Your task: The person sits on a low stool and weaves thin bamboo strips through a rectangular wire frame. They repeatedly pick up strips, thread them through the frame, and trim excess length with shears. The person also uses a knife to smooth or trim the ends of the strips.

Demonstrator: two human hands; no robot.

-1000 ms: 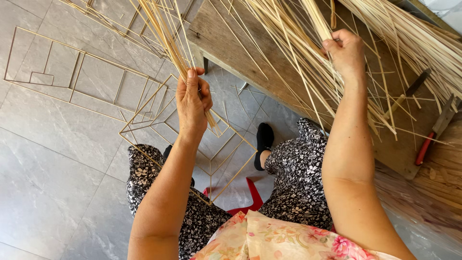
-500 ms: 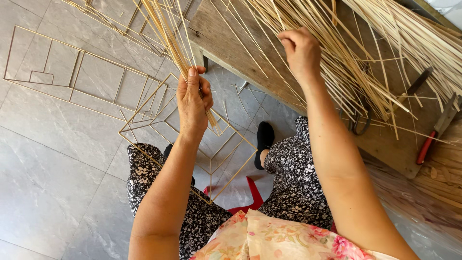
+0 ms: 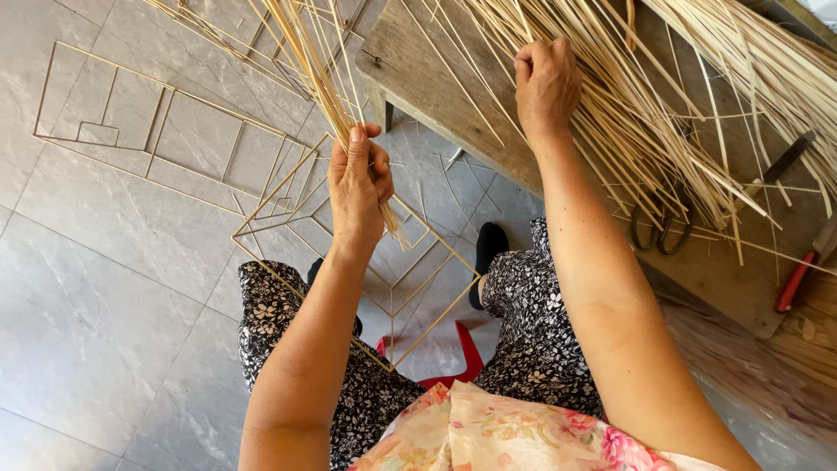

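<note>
View from above a seated person w/ two bare arms out front. Left hand [image 3: 357,187] is raised over the lap, fingers clamped around a bundle of thin straw strips [image 3: 309,61] that fans up and away. Right hand [image 3: 547,83] rests on a big loose straw pile [image 3: 663,113] spread across a worn wooden desk [image 3: 418,65]; fingers curl together into the strands. Flat geometric straw frames [image 3: 174,131] lie on the grey tiled floor [image 3: 96,296] below. Scissors [image 3: 663,234] and a red-handled tool [image 3: 798,279] sit on the desk, right side.
</note>
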